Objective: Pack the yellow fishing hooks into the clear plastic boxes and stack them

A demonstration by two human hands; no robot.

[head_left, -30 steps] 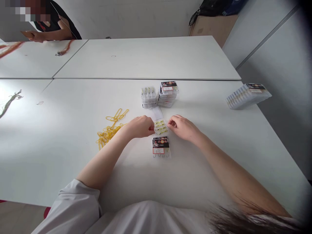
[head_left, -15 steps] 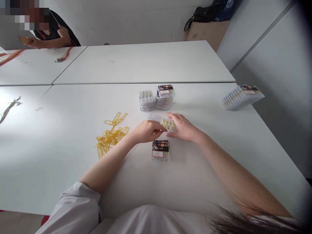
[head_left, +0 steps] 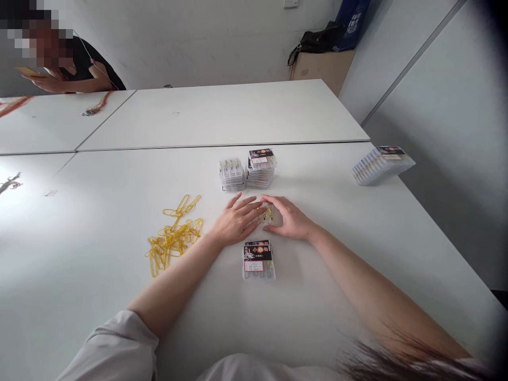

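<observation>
A small clear plastic hook box (head_left: 270, 212) with yellow-green threaded fish hooks lies on the table between my hands. My right hand (head_left: 291, 218) curves around its right side, fingers at the far edge and thumb at the near edge. Above the box's left part lies my left hand (head_left: 238, 218), palm down with fingers stretched and spread; it hides the lid. Just nearer to me are labelled hook boxes (head_left: 259, 259), one overlapping another, with a black card and hooks showing.
Beyond my hands stand two stacks of hook boxes, a left stack (head_left: 232, 174) and a right stack (head_left: 261, 169). A leaning row of boxes (head_left: 381, 165) is at the right edge. Yellow looped bands (head_left: 174, 238) lie left. A person (head_left: 89, 66) sits across the table.
My left hand has gone from bent fingers at the box to spread fingers over it. The box's lid, swung out to the left before, is now hidden. The view has tilted slightly.
</observation>
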